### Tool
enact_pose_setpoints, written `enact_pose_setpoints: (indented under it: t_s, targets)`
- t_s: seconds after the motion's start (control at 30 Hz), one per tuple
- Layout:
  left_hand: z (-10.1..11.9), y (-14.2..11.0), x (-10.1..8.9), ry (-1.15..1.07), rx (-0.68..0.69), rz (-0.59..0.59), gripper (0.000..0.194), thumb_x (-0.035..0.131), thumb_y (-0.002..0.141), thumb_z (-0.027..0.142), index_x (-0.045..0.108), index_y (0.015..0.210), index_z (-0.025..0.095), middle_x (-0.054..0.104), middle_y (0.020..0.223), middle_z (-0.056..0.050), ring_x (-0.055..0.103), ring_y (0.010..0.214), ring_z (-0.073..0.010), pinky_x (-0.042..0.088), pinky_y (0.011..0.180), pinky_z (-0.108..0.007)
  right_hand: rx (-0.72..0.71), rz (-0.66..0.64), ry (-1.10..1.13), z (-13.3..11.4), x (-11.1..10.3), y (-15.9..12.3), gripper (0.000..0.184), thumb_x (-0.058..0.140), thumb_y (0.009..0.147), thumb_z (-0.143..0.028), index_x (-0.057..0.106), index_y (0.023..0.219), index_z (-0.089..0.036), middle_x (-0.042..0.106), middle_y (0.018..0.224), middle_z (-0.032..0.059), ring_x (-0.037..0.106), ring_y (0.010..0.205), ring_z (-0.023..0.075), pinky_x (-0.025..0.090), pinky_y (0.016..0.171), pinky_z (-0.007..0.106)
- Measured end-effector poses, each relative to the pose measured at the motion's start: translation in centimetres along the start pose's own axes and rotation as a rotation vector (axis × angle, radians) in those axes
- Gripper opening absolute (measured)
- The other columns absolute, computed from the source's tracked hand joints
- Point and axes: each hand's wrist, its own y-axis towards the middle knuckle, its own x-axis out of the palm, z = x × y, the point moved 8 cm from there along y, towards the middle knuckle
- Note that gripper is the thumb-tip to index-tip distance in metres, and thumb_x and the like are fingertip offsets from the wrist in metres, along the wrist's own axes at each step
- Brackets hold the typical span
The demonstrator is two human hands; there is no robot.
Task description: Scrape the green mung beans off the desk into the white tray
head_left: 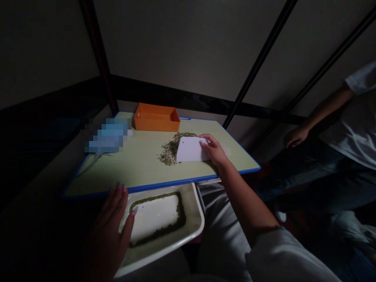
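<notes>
A white scraper (192, 149), flat and with a small hole near one corner, is gripped in my right hand (214, 149). Its left edge meets a spread of small greenish-brown grains (169, 152) on the pale yellow-green table (141, 168). Below the table's front edge sits a white basin (197, 219), with more greenish bits (180, 219) lying along its inner edges. My left hand (116, 223) is over the basin's left side, fingers stretched out and apart, holding nothing. Whether it touches the rim I cannot tell.
An orange box (157, 119) stands at the back of the table. A blurred-out blue and white item (108, 137) with a cord lies at the left. Another person (346, 125) stands at the right, one arm hanging down. Panelled walls rise behind the table.
</notes>
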Motion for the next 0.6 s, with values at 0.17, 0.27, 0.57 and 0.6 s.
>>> enact_pose_setpoints:
  t_s: [0.17,0.27,0.57,0.6]
  targets:
    - [0.10,0.07,0.02,0.009,0.014,0.004,0.060,0.040,0.091,0.036,0.024,0.148,0.024,0.046,0.150,-0.009,0.034,0.143,-0.0219,0.046,0.107,-0.044,0.007,-0.022,0.025,0.00,0.12,-0.15,0.032,0.074,0.069,-0.040,0.063,0.096,-0.026,0.058,0.076,-0.0034,0.044,0.057,0.0109,0.029,0.048,0.021]
    - [0.05,0.05,-0.03,0.018,0.021,0.013,0.061,0.040,0.091,0.037,0.023,0.148,0.024,0.046,0.149,-0.010,0.035,0.142,-0.0222,0.048,0.106,-0.045,0.005,-0.017,0.026,-0.10,0.06,-0.23,0.031,0.074,0.069,-0.039,0.063,0.094,-0.026,0.060,0.078,-0.0031,0.045,0.058,0.0105,0.030,0.048,0.021]
    - [0.10,0.09,-0.23,0.014,0.023,0.016,0.062,0.043,0.090,0.035,0.024,0.148,0.023,0.048,0.148,-0.011,0.037,0.141,-0.0229,0.048,0.105,-0.045,0.054,-0.002,0.022,0.28,-0.53,-0.56,0.033,0.073,0.069,-0.039,0.061,0.096,-0.026,0.057,0.073,-0.0031,0.045,0.055,0.0109,0.029,0.047,0.021]
    - [0.17,0.15,-0.28,0.013,0.031,0.022,0.062,0.042,0.090,0.035,0.024,0.148,0.023,0.048,0.147,-0.012,0.037,0.141,-0.0229,0.049,0.105,-0.045,0.052,0.003,0.028,0.25,-0.57,-0.60,0.033,0.074,0.068,-0.039,0.061,0.096,-0.025,0.057,0.073,-0.0031,0.045,0.055,0.0110,0.029,0.048,0.021]
